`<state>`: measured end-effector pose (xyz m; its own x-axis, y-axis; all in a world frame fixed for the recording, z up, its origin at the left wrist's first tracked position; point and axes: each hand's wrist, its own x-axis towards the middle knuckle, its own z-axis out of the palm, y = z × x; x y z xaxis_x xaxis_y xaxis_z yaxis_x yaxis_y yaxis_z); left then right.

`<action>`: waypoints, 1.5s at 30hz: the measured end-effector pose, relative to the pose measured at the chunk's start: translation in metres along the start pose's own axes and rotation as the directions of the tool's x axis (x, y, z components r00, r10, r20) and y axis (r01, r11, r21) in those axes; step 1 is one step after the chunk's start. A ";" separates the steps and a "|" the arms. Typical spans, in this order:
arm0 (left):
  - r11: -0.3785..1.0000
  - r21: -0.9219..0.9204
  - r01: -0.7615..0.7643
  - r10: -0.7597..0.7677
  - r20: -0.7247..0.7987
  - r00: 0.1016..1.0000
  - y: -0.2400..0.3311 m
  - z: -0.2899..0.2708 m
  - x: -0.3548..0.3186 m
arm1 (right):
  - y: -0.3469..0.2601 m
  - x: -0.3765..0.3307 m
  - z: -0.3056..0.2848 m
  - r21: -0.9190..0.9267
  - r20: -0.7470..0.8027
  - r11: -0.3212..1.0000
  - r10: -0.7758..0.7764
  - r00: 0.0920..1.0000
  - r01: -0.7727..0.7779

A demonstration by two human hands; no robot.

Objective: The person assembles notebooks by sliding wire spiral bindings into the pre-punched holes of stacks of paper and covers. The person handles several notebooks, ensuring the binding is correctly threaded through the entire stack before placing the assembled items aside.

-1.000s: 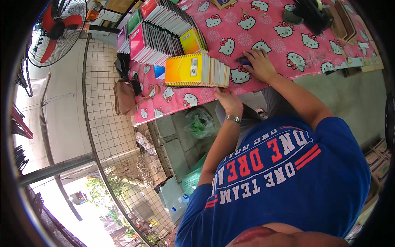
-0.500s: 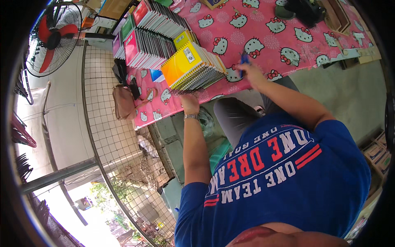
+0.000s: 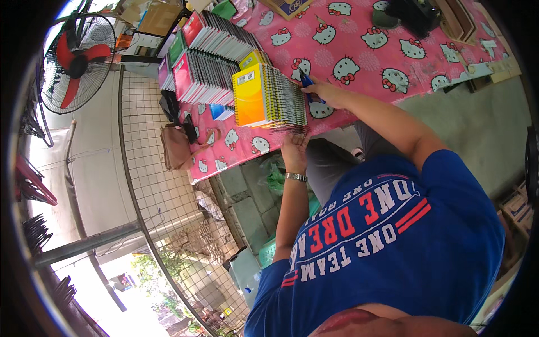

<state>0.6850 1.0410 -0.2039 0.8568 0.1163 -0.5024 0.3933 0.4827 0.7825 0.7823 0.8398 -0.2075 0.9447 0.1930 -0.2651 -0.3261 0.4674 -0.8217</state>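
A row of spiral notebooks with a yellow-orange cover (image 3: 251, 101) at its left end sits near the front edge of the table. At the near ends of their wire coils is my left hand (image 3: 295, 150), its fingers stretched out and touching the row from below. To the right of the row, my right hand (image 3: 328, 94) is closed around blue-handled pliers (image 3: 307, 84), whose dark tip points away from me. The pliers lie close beside the coils on the row's right side. Whether the tip touches a wire I cannot tell.
Behind stand more notebook stacks, pink (image 3: 184, 77) and red (image 3: 193, 28). A blue notebook (image 3: 220, 112), a brown bag (image 3: 177, 147) and a fan (image 3: 77, 64) are at the left. Dark cloth (image 3: 412, 17) lies at the far right of the pink tablecloth (image 3: 359, 84).
The yellow notebook row has turned, its coils now facing more to the right. My left hand has shifted right along its near side. My right hand has brought the pliers closer to the coils.
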 end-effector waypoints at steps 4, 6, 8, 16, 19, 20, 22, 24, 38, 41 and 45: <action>1.000 -0.019 0.009 -0.008 0.075 0.997 0.014 -0.011 -0.016 | -0.041 -0.014 0.006 -0.501 0.088 0.864 0.110 0.990 -0.051; 0.919 0.394 -0.004 -0.074 0.184 0.980 0.043 -0.007 -0.030 | -0.053 -0.031 0.006 -0.723 0.291 0.525 -0.358 0.887 0.448; 0.791 0.587 -0.174 0.098 0.158 0.982 0.080 0.006 -0.044 | -0.078 -0.061 0.017 -0.769 0.440 0.275 -0.429 0.789 0.577; 0.297 0.750 -0.590 0.546 0.373 0.750 0.121 0.065 -0.094 | -0.116 -0.101 0.057 -0.744 0.662 -0.326 -0.482 0.574 0.583; 0.132 0.785 -0.605 0.604 0.420 0.677 0.115 0.072 -0.091 | -0.115 -0.097 0.059 -0.723 0.688 -0.391 -0.481 0.544 0.569; 0.147 0.780 -0.608 0.606 0.414 0.679 0.114 0.075 -0.092 | -0.115 -0.097 0.060 -0.719 0.694 -0.423 -0.482 0.535 0.552; 0.160 0.776 -0.610 0.610 0.408 0.679 0.114 0.077 -0.092 | -0.116 -0.096 0.061 -0.712 0.702 -0.454 -0.483 0.524 0.535; 0.117 0.798 -0.591 0.610 0.412 0.677 0.113 0.077 -0.091 | -0.118 -0.097 0.062 -0.705 0.708 -0.458 -0.502 0.497 0.541; 0.553 0.665 -0.502 0.474 0.244 0.846 0.117 0.073 -0.093 | -0.116 -0.088 0.049 -0.741 0.671 -0.433 -0.449 0.590 0.514; 0.735 0.549 -0.397 0.359 0.181 0.915 0.117 0.071 -0.093 | -0.112 -0.087 0.048 -0.701 0.713 -0.502 -0.488 0.504 0.507; 0.754 0.528 -0.391 0.337 0.200 0.920 0.116 0.075 -0.093 | -0.111 -0.087 0.056 -0.697 0.715 -0.489 -0.424 0.556 0.524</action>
<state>0.6764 1.0210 -0.0384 0.9875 0.0963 -0.1247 0.1374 -0.1396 0.9806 0.7344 0.8190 -0.0648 0.6388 0.5260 0.5615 0.6786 -0.7291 -0.0890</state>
